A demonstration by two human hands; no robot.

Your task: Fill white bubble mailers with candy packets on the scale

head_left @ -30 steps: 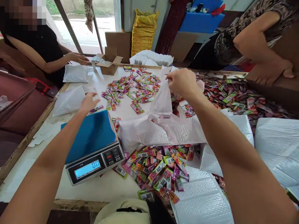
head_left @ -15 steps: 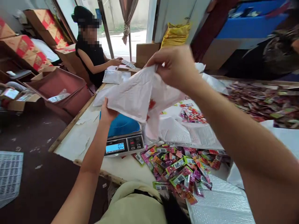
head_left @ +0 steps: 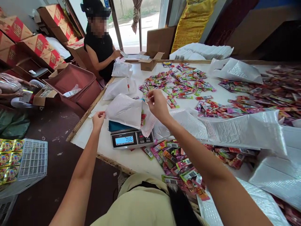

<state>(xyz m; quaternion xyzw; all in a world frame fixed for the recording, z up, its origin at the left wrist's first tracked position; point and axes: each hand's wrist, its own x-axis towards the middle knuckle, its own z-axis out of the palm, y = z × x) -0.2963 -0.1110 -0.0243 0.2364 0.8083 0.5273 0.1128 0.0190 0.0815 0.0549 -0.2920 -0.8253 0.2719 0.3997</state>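
A white padded mailer bag [head_left: 125, 110] lies on the blue pan of a digital scale [head_left: 131, 138], its open end facing right with colourful packets showing inside. My left hand [head_left: 98, 120] pinches the bag's left corner between thumb and fingertips. At the open end, my right hand [head_left: 158, 105] is closed at the upper edge of the flap. The lit display shows a three-digit reading whose middle digit is hard to make out. Small candy-like packets [head_left: 178, 160] are heaped right of the scale, in front of me.
More filled mailers [head_left: 116, 89] stand along the table's left edge. Loose packets [head_left: 178, 80] and bubble mailers [head_left: 244, 128] cover the middle and right. Across the table, a person [head_left: 100, 47] holds paper beside an open carton [head_left: 148, 64]. A brown bin [head_left: 72, 80] stands left.
The bag has come down from above the scale onto its pan. The display has gone from 0.0 to a three-digit reading. My right hand has lowered with the flap, and the view has shifted.
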